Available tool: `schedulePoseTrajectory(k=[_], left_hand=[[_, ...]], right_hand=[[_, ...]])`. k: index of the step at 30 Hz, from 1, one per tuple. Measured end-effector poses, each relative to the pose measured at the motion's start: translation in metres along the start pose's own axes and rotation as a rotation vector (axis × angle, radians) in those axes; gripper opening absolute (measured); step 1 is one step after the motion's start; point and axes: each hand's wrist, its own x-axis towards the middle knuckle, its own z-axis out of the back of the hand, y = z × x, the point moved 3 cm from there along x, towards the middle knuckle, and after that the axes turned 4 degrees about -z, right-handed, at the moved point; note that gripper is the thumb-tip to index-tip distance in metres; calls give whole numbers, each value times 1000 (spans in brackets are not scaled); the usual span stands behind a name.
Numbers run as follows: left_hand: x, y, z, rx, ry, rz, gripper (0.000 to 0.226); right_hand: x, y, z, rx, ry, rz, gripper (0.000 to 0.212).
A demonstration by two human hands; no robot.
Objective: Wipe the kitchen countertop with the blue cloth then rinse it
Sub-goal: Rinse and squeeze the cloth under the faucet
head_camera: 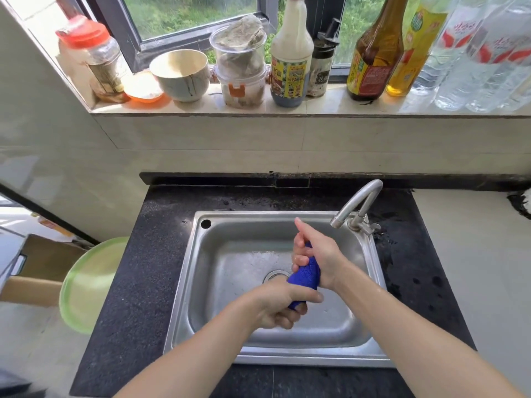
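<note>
- Both hands grip the rolled blue cloth (306,275) over the steel sink (218,282): left hand (280,304) fisted round its lower end, right hand (317,251) closed round the upper
- Dark speckled countertop (138,282) surrounds the basin, faucet (359,202) at the back right
- Windowsill (330,106) above crowded with bottles, jars, a bowl (181,74)

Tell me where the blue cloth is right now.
In the head view, the blue cloth is bunched between the left hand and right hand over the sink, near the drain.
</note>
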Motion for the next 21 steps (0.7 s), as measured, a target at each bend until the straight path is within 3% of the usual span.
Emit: schedulePoseTrajectory(k=[4, 8, 15, 21], left_hand=[[15, -12, 4, 288, -417, -129, 21], [27, -13, 8, 539, -612, -214, 16], [42, -4, 19, 954, -713, -250, 11], [53, 8, 26, 1099, -744, -284, 9]], right_hand=[[18, 5, -5, -35, -334, 79, 43], [34, 1, -3, -32, -540, 123, 33], [61, -20, 11, -93, -789, 119, 23], [74, -37, 20, -51, -903, 62, 25]])
